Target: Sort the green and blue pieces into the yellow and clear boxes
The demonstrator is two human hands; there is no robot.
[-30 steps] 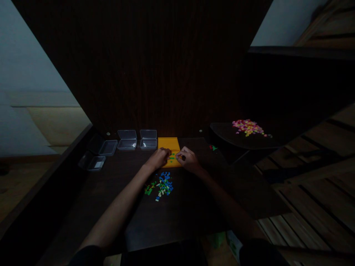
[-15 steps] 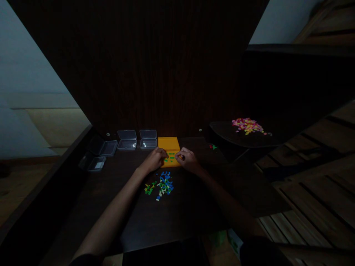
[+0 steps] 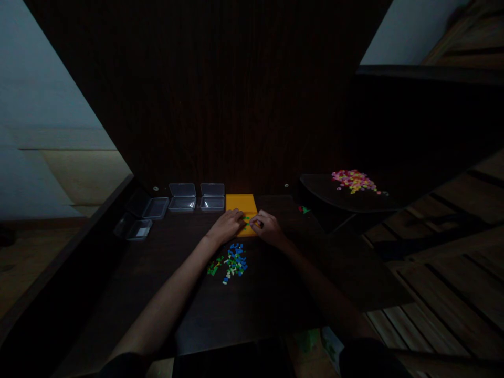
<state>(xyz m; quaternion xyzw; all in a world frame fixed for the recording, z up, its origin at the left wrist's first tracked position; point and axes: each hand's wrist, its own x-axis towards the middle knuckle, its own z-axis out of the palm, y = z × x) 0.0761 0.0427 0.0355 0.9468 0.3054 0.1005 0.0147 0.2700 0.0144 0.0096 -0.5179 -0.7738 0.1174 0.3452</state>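
Toward the counter's (image 3: 220, 320) front edge lies a loose heap of small blue, white and green plastic pieces (image 3: 236, 262). Beyond it, the left hand (image 3: 228, 227) has shifted rightward over the near half of the yellow rectangular plastic tray (image 3: 241, 201), covering small green plastic pieces (image 3: 247, 218) visible half a second ago, so the hands now seem to work closer together. The right hand (image 3: 269, 227) stays curled at the tray's right edge; I cannot tell whether either grip grasps anything.

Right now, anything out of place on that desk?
Mildly odd: a small red-and-green cluster lies alone right of the right hand, near the curved shelf, apart from the loose brick pile. No damage visible, though it's dim.
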